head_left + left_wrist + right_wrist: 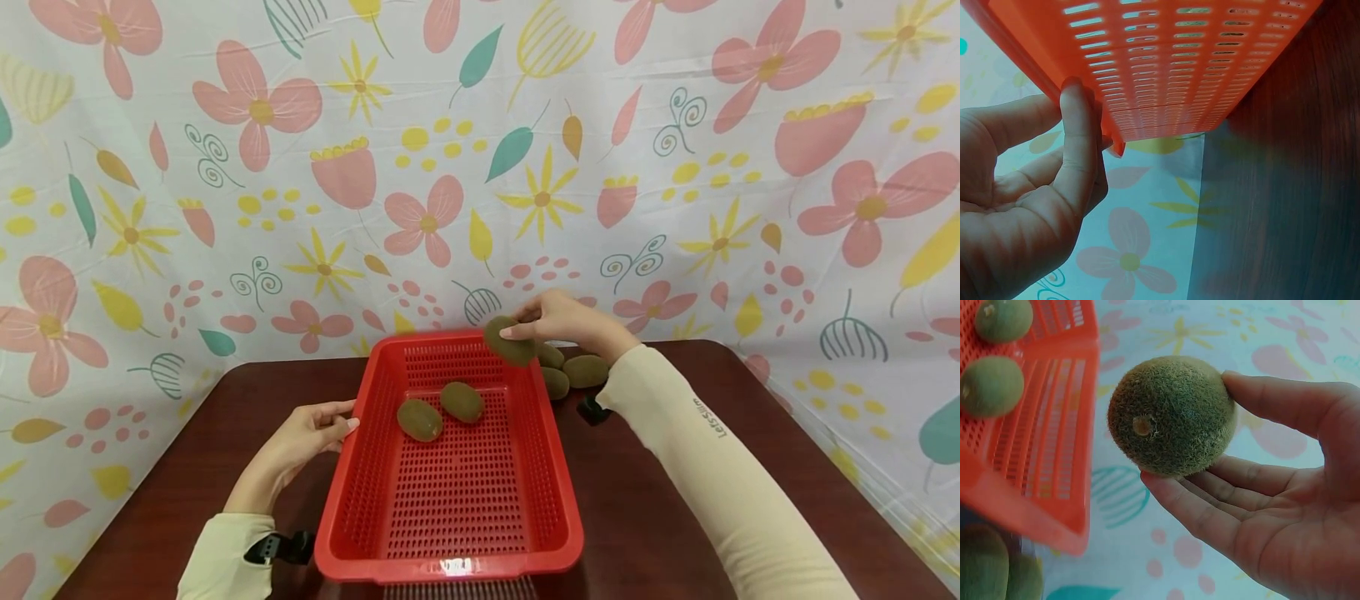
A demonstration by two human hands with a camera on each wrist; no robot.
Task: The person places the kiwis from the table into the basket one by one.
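My right hand (566, 321) pinches a brown fuzzy kiwi (508, 343) between thumb and fingertips, held above the far right rim of a red perforated plastic basket (450, 568). The right wrist view shows that kiwi (1172, 415) close up, its stem end facing the camera. Two kiwis lie on the basket floor, one kiwi (420, 420) nearer and another kiwi (462, 402) just behind it to the right. At the basket's left side my left hand (300, 437) grips the rim; in the left wrist view its fingers (1077, 137) reach the rim's edge.
Several loose kiwis (587, 371) lie on the dark wooden table (637, 500), right of the basket and partly hidden behind the right hand. A flower-patterned cloth (450, 167) hangs behind the table. Black straps (279, 547) sit at both wrists.
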